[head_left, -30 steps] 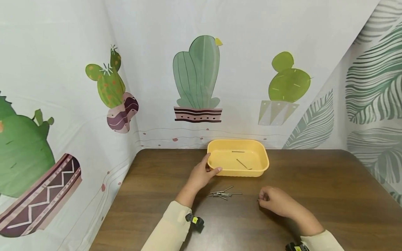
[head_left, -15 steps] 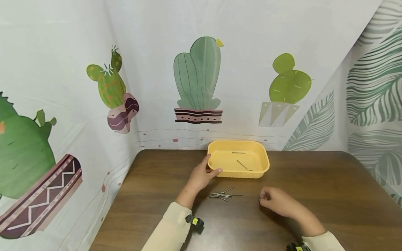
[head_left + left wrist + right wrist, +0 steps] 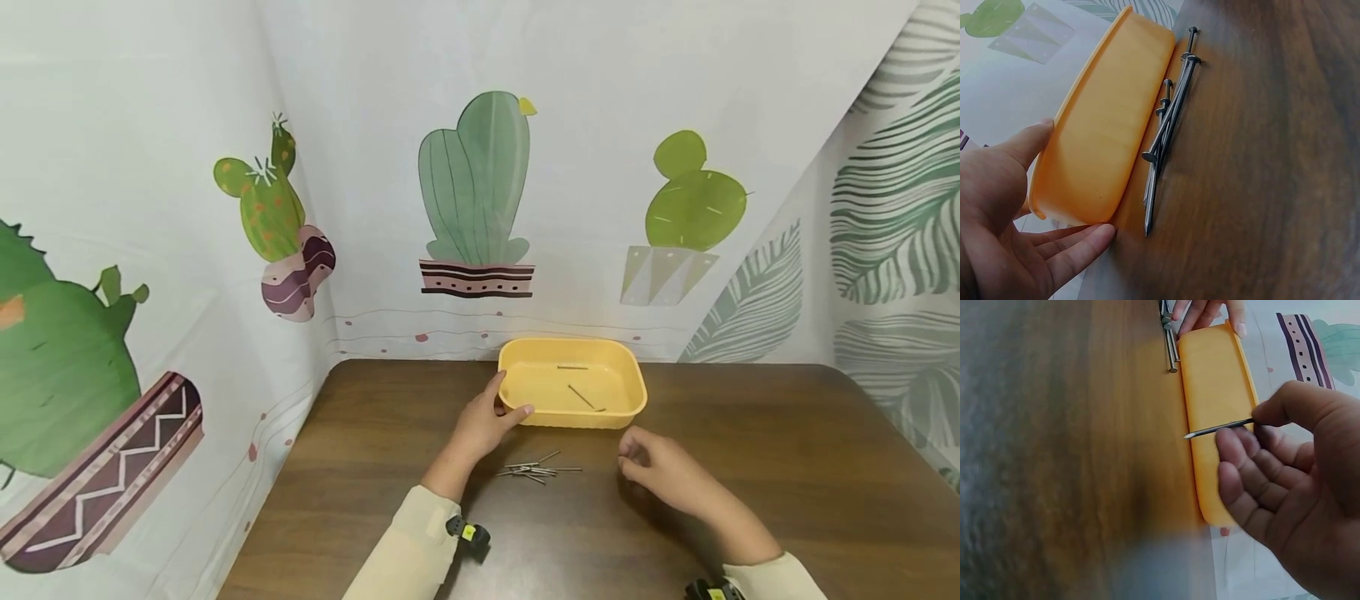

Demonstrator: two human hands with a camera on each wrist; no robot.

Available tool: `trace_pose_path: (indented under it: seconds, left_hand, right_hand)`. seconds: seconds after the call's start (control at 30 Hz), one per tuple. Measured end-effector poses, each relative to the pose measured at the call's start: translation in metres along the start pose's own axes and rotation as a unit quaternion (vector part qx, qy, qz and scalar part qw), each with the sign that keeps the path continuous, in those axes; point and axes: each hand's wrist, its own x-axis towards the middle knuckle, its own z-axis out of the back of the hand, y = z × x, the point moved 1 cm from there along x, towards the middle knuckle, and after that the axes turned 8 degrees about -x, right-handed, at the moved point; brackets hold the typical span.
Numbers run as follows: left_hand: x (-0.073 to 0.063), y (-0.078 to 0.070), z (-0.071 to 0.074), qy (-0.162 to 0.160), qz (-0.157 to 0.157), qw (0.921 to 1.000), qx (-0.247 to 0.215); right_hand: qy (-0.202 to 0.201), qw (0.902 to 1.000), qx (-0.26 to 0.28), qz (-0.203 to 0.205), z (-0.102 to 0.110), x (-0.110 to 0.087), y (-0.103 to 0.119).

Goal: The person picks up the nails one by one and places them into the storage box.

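Observation:
At the far edge of the table sits a yellow plastic tray [image 3: 585, 419] with a few nails [image 3: 572, 367] lying on its bottom. My left hand [image 3: 480, 425] grips the tray's left end, thumb at the rim and fingers against the end wall. Right of the pile, my right hand [image 3: 667, 471] is raised near the tray's front right corner. The right wrist view shows it pinching a single nail [image 3: 1216, 429] between thumb and fingers, point outward. Several loose steel nails [image 3: 1175, 109] lie in a crossed heap in front of the tray, untouched by either hand.
The brown wooden table [image 3: 555, 550] reaches toward me and to both sides. Behind it hangs a white cloth [image 3: 585, 167] printed with cacti and leaves, close against the tray's back. Black wrist cameras [image 3: 468, 533] are strapped over both sleeves.
My right hand has risen slightly toward the tray's front right corner. My left hand stays on the tray, and the nail heap lies as before. The head view has shifted a little.

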Motion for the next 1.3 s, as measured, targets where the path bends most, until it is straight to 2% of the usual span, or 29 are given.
trace_pose_path:
  seconds: [0.2,0.4,0.73,0.97,1.3]
  left_hand:
    - [-0.001,-0.002,0.000,-0.002,0.006,1.0000,-0.006]
    - [-0.001,-0.002,-0.001,0.000,0.004,1.0000,-0.005]
    - [-0.001,-0.004,0.000,-0.003,0.001,1.0000,-0.006]
    - [-0.001,-0.003,-0.001,-0.002,0.004,1.0000,-0.006]
    - [0.000,-0.002,-0.001,-0.002,0.007,0.9999,-0.010]
  right_hand:
    - [-0.098,0.9946,-0.027,0.019,-0.001,0.007,0.004]
    - [-0.149,0.9886,0.001,0.024,0.003,0.018,0.009]
    - [-0.190,0.9805,0.051,0.008,0.010,0.039,0.016]
    - [-0.217,0.9735,0.069,0.026,0.011,0.057,0.024]
    - [-0.228,0.9695,0.087,0.025,0.010,0.078,0.029]
